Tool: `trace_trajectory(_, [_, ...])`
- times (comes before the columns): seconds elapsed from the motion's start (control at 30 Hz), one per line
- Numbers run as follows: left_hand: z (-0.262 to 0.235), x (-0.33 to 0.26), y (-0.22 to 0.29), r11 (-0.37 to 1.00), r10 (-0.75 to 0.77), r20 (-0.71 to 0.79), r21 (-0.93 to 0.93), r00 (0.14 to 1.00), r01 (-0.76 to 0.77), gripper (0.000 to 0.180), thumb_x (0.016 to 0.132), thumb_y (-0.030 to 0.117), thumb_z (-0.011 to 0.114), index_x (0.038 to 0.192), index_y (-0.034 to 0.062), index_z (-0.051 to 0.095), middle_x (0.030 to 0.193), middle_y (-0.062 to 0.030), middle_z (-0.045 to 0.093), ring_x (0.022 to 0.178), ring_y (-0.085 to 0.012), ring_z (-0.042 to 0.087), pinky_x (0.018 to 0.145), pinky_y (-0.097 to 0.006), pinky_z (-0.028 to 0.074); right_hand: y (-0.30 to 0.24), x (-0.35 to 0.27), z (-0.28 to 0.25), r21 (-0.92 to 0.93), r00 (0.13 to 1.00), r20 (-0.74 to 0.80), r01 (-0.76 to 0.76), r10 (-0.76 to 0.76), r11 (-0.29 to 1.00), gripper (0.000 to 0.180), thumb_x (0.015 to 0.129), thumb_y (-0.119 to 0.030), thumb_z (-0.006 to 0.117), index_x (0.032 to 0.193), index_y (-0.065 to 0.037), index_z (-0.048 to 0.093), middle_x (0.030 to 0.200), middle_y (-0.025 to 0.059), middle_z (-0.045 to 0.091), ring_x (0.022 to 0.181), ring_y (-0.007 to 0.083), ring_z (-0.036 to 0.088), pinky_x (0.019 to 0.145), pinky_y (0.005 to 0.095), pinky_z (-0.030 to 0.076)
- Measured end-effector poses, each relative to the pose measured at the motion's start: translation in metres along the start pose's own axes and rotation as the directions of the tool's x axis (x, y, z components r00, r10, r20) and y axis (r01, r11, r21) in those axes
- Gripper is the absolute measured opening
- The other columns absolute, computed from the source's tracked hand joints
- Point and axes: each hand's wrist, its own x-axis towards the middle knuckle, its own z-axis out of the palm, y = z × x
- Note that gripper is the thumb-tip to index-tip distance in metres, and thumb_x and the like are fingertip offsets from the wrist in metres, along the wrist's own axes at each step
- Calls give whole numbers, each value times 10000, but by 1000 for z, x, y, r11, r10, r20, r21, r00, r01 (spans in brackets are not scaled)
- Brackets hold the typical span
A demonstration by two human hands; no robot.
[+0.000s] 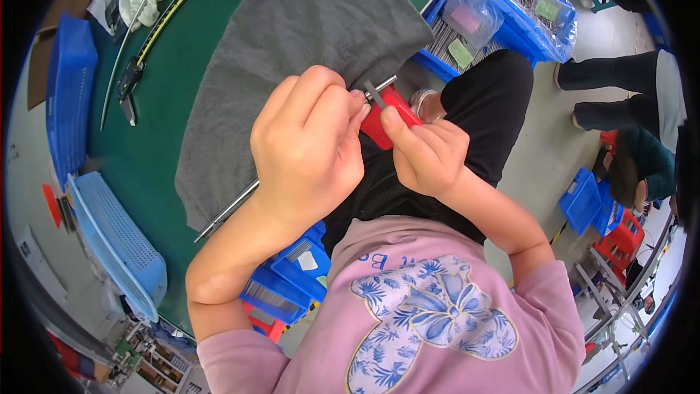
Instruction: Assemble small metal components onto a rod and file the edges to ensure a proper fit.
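The left hand (306, 146) is curling its fingers (343, 106) narrowly around a thin metal rod (226, 211), which is running from under the wrist up to a tip showing just beside the red tool (386, 120). The right hand (426, 153) is pinching that red tool, its thumb pressing along the top edge; the tool is sitting between both hands, just off the near edge of the grey cloth (306, 36).

The cloth, soft and felt-like, is lying over the green counter (160, 117) and its lower edge is hanging toward the person's lap. Left of the cloth the counter is lying smooth and flat, with a long caliper (157, 29) crossing it near the far side. Further left of the cloth, two perforated blue plastic baskets (117, 241) are lining the counter's edge. Right of the cloth, blue bins (525, 7) holding bagged metal parts are crowding the floor, with bare grey floor showing beyond them. Below the cloth, under the left forearm, more blue bins (292, 277) are sitting close against the person's knee.
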Motion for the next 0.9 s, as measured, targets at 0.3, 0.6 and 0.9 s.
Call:
trace_trajectory(0.3, [1,0,-1,1000,8,-11,-2,1000,-8,194,619,-62,700,711,17,549,738,-75,532,615,-253,528,531,-350,433,11,-8,9,9,995,-62,84,-83,996,464,627,-8,647,1085,-59,707,519,-42,392,401,101,385,392,259,309])
trace_trajectory(0.6, [0,2,2,1000,-3,-12,-11,1000,3,221,657,-90,724,709,14,537,710,-85,558,584,-245,539,507,-318,420,20,-7,17,38,980,-104,175,-171,984,429,630,-12,668,1058,-30,697,540,-35,401,404,102,392,393,253,302])
trace_trajectory(0.9, [0,0,0,1000,-6,-7,-11,1000,6,190,622,-63,693,721,17,554,743,-78,530,614,-257,527,531,-350,431,23,-15,17,57,981,-87,179,-173,982,515,576,0,628,1087,-20,690,533,-21,344,399,115,358,394,262,313])
